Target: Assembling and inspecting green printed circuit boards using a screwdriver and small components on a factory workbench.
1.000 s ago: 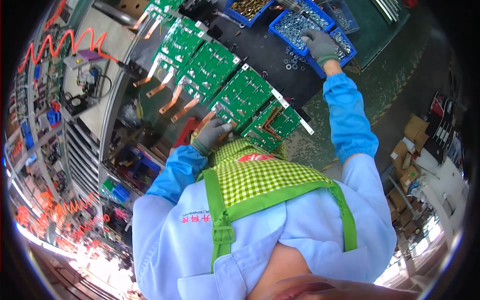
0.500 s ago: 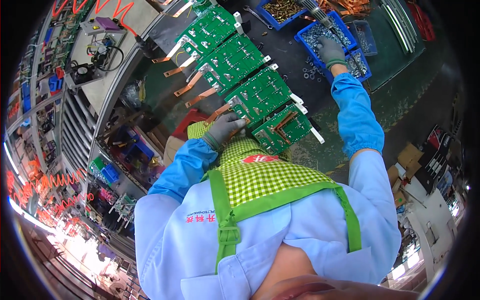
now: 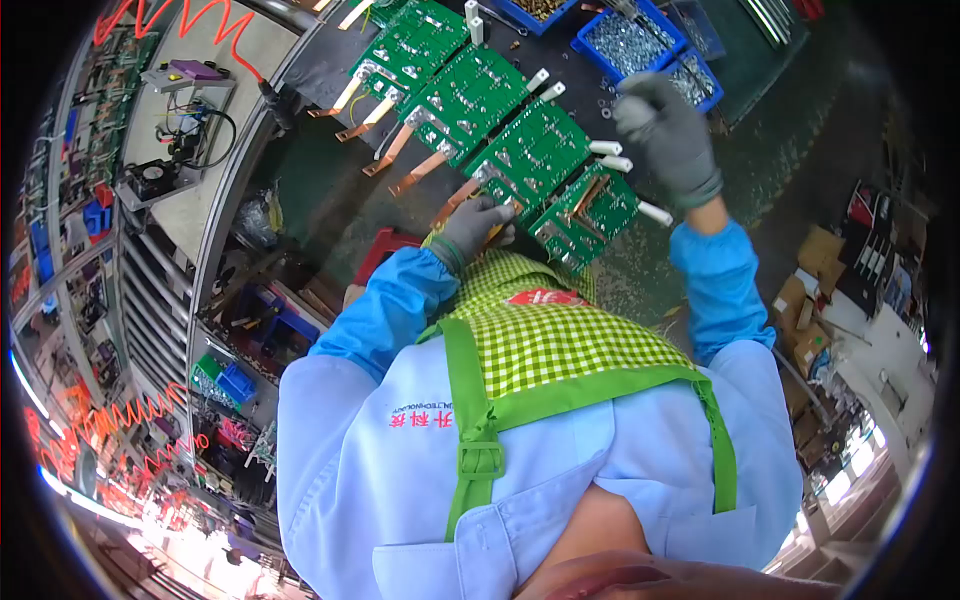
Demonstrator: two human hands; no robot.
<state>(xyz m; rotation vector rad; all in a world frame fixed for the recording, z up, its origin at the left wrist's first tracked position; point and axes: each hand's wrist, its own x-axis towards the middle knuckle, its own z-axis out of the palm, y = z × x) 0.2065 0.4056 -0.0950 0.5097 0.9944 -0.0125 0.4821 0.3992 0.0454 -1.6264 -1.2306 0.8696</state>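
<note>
A row of green circuit boards [image 3: 530, 150] with copper strips on the left and white posts on the right runs away from me. My left hand [image 3: 475, 230], in a grey glove, is at the lower left corner of the second-nearest board, beside a copper strip [image 3: 457, 198]. Its fingers are closed, with a copper-coloured bit showing under them that I cannot make out. Over the right of the row hangs my right hand [image 3: 675, 145], also gloved, fingers curled in; whatever they hold is hidden. The nearest board [image 3: 588, 215] has loose copper pieces [image 3: 590, 198] lying on it.
Blue bins of small silvery hardware [image 3: 630, 45] stand beyond my right hand, and a blue bin of brass-coloured parts [image 3: 535, 12] lies further left. Loose washers [image 3: 606, 108] are scattered near the bins. A metal frame and a bench with a black device [image 3: 155, 180] stand at the left.
My right hand has come out of the bin of silvery hardware and back toward the boards. My left hand stays by the same board corner. The whole view has shifted slightly.
</note>
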